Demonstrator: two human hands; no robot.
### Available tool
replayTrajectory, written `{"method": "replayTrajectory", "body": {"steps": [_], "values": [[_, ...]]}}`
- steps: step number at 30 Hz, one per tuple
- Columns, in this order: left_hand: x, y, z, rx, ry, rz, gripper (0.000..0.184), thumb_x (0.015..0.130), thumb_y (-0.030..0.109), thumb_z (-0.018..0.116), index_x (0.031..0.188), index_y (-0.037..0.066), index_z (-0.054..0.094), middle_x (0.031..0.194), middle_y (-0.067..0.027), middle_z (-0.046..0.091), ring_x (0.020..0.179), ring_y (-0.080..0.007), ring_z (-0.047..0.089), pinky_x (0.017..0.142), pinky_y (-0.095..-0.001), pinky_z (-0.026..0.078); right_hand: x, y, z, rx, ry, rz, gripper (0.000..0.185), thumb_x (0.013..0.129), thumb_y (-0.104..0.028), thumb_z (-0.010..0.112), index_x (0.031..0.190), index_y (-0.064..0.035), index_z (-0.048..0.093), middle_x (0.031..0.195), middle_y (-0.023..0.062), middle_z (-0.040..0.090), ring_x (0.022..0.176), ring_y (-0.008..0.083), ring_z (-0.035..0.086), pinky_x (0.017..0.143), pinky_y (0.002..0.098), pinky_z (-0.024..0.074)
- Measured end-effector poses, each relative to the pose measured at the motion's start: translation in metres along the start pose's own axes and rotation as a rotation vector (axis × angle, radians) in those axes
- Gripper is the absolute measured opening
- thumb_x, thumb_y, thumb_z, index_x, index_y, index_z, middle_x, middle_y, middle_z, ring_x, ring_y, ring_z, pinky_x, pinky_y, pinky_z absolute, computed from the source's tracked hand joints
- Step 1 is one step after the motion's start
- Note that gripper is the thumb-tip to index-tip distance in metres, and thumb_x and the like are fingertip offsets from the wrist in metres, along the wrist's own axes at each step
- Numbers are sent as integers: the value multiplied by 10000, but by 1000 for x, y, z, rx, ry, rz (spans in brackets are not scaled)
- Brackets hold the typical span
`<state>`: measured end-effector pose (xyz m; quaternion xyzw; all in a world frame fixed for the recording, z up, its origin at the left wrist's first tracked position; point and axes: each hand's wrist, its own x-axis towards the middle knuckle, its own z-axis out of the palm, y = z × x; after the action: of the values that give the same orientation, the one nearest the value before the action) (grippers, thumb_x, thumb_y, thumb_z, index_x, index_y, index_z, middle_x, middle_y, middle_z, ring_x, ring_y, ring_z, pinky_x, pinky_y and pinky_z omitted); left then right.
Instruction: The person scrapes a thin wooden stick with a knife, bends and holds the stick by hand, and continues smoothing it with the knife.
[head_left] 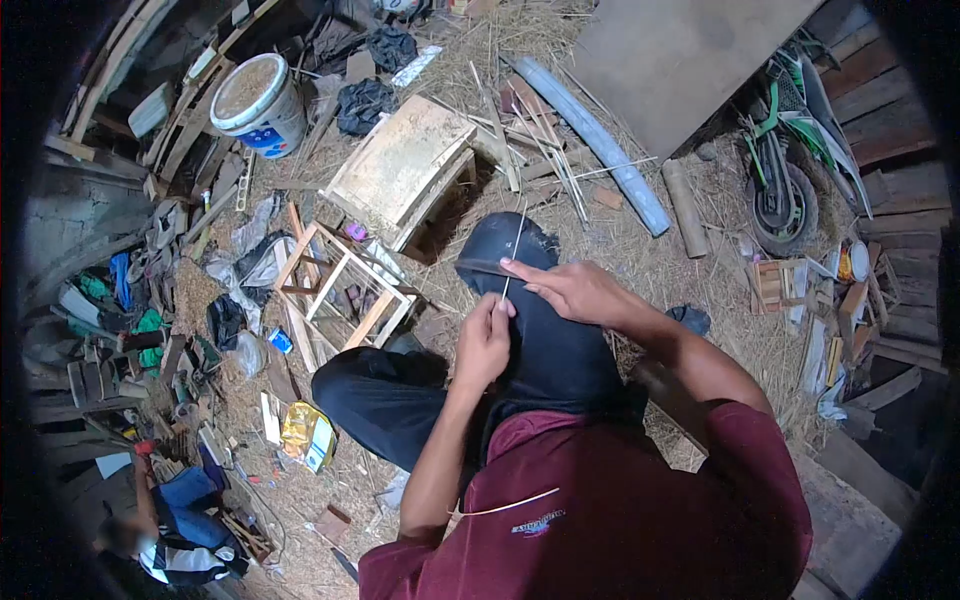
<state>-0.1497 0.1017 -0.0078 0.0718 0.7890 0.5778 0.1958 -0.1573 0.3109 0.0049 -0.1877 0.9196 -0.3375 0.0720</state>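
Observation:
My left hand [484, 345] is closed, pinching a thin pale wooden strip [518, 230] that runs up across my raised knee [500, 240] in dark trousers. Over the same knee my right hand [578, 290] is closed around a knife; its dark blade [480, 266] lies across the strip, and the handle is hidden in the palm. The right index finger is stretched along the blade, close to where it meets the strip. A second thin, curved strip [515, 503] rests on the front of my maroon shirt.
A wooden frame [345, 285] and a pale wooden box [405, 165] stand ahead on the straw-covered floor. A white bucket [258, 105] is at far left, a grey pipe [595, 145] ahead right, and a motorcycle wheel [783, 205] beyond. Another person [185, 510] sits at lower left.

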Motion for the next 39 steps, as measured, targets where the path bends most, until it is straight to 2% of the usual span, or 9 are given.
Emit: {"method": "replayTrajectory", "body": {"steps": [8, 12, 15, 18, 19, 22, 27, 36, 39], "values": [[-46, -22, 4, -128, -2, -46, 217, 1014, 144, 447, 856, 36, 550, 671, 31, 441, 583, -30, 362, 511, -231, 285, -2, 12, 2, 9, 85, 156, 505, 963, -261, 521, 1448, -315, 391, 820, 213, 660, 676, 402, 640, 584, 488, 515], [-92, -38, -13, -133, -21, -105, 239, 1026, 175, 442, 852, 43, 540, 610, 57, 391, 532, -16, 323, 471, -227, 245, -2, 15, -2, 22, 121, 174, 543, 940, -174, 558, 1450, -279, 403, 1031, 184, 661, 697, 398, 643, 609, 439, 521], [-92, -35, -17, -391, -60, -245, 252, 1034, 211, 435, 857, 56, 525, 565, 60, 358, 472, -25, 298, 429, -231, 227, -4, 16, 1, 72, 137, 193, 512, 964, -226, 510, 1456, -298, 386, 921, 213, 664, 671, 382, 653, 592, 449, 526], [-53, -21, -13, -652, -118, -286, 254, 1039, 260, 423, 883, 76, 505, 532, 62, 316, 417, -46, 272, 396, -235, 219, -4, 10, 1, 148, 192, 9, 526, 960, -219, 517, 1461, -301, 381, 871, 205, 665, 658, 372, 652, 588, 439, 521], [-35, -10, -9, -683, -127, -299, 251, 1037, 263, 425, 888, 78, 505, 532, 64, 306, 416, -47, 266, 397, -234, 218, -6, 0, -9, 96, 44, 74, 528, 956, -224, 522, 1459, -303, 385, 816, 196, 658, 661, 374, 646, 590, 449, 515], [15, 1, 2, -770, -229, -343, 251, 1035, 279, 427, 890, 93, 513, 532, 70, 299, 415, -48, 248, 398, -240, 201, -4, 6, -1, 68, 10, -28, 530, 955, -236, 524, 1460, -308, 382, 782, 188, 651, 672, 378, 645, 595, 460, 513], [16, -11, 4, -715, -275, -315, 279, 1031, 299, 450, 870, 81, 515, 533, 75, 297, 422, -41, 247, 404, -237, 203, -7, 6, -7, -21, 51, 91, 509, 958, -265, 525, 1448, -310, 397, 821, 184, 669, 686, 380, 650, 590, 472, 517], [-86, -36, -17, -732, -229, -421, 280, 1031, 303, 461, 867, 82, 511, 523, 73, 304, 419, -42, 254, 413, -231, 212, -11, 23, 4, 30, 191, 145, 531, 949, -234, 545, 1455, -277, 391, 907, 205, 672, 675, 385, 646, 595, 456, 521], [-62, -21, -15, -516, -175, -309, 284, 1036, 268, 443, 859, 65, 533, 553, 66, 360, 475, -30, 309, 449, -229, 233, -11, 19, 5, 50, 167, 37, 525, 960, -260, 519, 1464, -289, 377, 858, 190, 674, 684, 375, 652, 595, 449, 528]]}}
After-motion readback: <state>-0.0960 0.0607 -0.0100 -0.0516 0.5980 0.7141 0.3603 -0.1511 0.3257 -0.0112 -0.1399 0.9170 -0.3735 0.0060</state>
